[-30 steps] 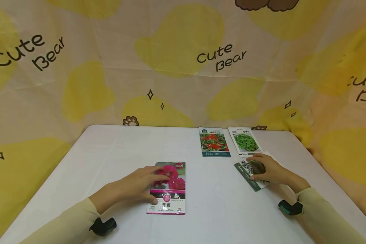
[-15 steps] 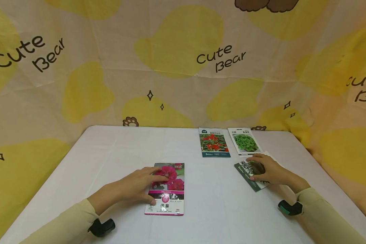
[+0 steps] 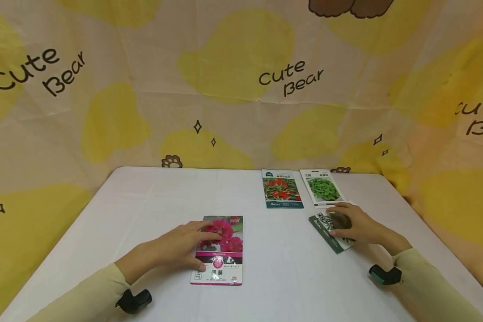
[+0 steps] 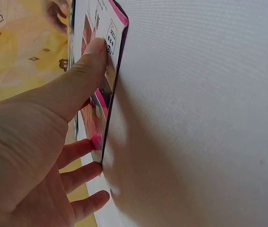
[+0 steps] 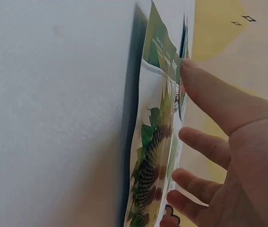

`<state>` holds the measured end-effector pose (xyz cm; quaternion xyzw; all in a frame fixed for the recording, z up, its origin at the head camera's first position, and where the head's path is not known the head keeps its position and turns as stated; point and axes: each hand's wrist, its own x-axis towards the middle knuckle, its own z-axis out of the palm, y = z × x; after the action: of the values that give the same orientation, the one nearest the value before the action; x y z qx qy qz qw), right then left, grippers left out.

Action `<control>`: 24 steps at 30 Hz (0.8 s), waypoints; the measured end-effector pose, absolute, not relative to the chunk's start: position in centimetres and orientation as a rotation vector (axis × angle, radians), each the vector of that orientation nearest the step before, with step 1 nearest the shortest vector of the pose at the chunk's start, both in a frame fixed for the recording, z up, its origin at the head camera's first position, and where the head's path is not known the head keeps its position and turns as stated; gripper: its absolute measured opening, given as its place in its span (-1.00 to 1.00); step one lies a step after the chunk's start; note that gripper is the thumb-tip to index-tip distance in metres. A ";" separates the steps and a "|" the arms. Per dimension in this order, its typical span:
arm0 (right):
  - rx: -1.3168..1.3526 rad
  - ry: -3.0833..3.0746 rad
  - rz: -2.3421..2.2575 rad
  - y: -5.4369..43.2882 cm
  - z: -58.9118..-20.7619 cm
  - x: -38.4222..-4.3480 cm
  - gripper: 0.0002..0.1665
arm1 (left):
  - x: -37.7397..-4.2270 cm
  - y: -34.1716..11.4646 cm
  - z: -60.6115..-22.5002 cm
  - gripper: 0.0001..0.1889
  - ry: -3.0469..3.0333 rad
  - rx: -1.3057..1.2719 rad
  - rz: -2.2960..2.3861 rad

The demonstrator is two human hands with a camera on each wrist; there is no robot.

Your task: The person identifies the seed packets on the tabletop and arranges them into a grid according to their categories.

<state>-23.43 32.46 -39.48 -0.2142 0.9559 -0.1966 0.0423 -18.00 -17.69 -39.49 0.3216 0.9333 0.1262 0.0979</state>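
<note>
In the head view my left hand point(image 3: 167, 248) rests over the left side of a seed packet point(image 3: 230, 257) with pink hollyhock flowers, lying near the table's middle. Its thumb point(image 4: 89, 61) lies on the packet's white lower part, with the other fingers spread loosely toward the far end. My right hand point(image 3: 360, 229) touches a tilted seed packet point(image 3: 327, 233) with a dark green band, a flower head and striped seeds. The right wrist view shows the thumb point(image 5: 197, 78) at the green band and relaxed fingers along the packet's far side.
At the back right lie a red-flower seed packet point(image 3: 282, 190) and a green-leaf seed packet point(image 3: 324, 188), side by side. The right hand's packet sits just in front of the leafy one. A patterned yellow cloth point(image 3: 233, 89) hangs behind the white table point(image 3: 165, 192).
The left hand and the hollyhock packet have shifted very slightly left since one second ago. The right hand and its packet look nearly still.
</note>
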 end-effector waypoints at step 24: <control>-0.615 2.977 -0.578 34.1 -39.2 -21.8 -0.22 | -17.9 -17.6 -39.4 -0.18 2.757 0.905 0.365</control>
<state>-21.78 34.13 -39.24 -0.1987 0.9618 -0.1868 0.0238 -17.90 -17.59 -39.37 0.3078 0.9371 0.1240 0.1084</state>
